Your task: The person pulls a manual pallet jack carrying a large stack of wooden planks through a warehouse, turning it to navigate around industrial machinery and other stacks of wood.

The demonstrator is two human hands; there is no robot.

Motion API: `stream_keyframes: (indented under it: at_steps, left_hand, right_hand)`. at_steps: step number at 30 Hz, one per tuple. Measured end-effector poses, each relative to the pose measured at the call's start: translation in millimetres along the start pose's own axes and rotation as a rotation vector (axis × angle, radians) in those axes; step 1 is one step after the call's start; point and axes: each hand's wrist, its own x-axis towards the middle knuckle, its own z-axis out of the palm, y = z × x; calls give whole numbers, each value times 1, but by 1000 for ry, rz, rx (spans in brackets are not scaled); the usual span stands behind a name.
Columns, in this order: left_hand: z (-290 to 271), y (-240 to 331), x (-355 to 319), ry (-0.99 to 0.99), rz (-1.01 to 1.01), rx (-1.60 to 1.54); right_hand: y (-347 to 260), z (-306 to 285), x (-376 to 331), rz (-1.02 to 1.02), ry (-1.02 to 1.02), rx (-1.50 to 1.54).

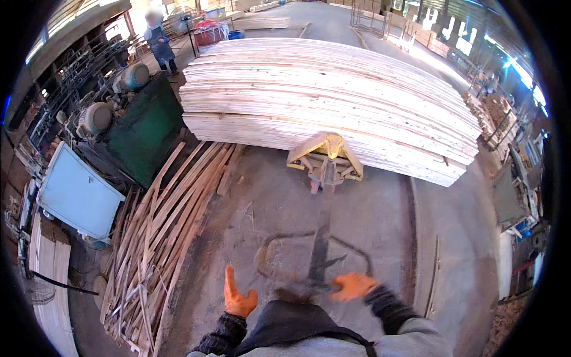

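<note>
An orange work glove covers my left hand (239, 298), which is raised with its index finger and thumb spread, holding nothing. My right hand (355, 287), gloved in orange too, is at the near right part of the pallet jack's looped handle (370, 262), its fingers bent over the bar; some of the grip is hidden. From the loop a dark shaft (322, 238) runs away from me to the yellow body of the pallet jack (333, 146). That body stands against a wide stack of pale sawn boards (321, 95).
Loose wooden strips (172, 232) lie along the floor at left, beside a green machine (143, 137) with motors and a pale blue cabinet (80, 190). Another person (159, 44) stands at the far left. A narrow floor groove (411, 220) runs on the right.
</note>
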Motion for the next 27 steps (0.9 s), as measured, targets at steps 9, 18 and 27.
stream_keyframes:
  at_steps: [9, 18, 27]
  left_hand:
    - [-33, 7, 38, 104, 76, 38]
    - [2, 15, 14, 27, -8, -40]
    - [-18, 108, 115, -15, 487, 18]
  right_hand:
    - [-9, -134, -53, -165, 435, -157]
    - [18, 41, 24, 65, -192, 200]
    - [-21, -138, -56, -69, 294, -62]
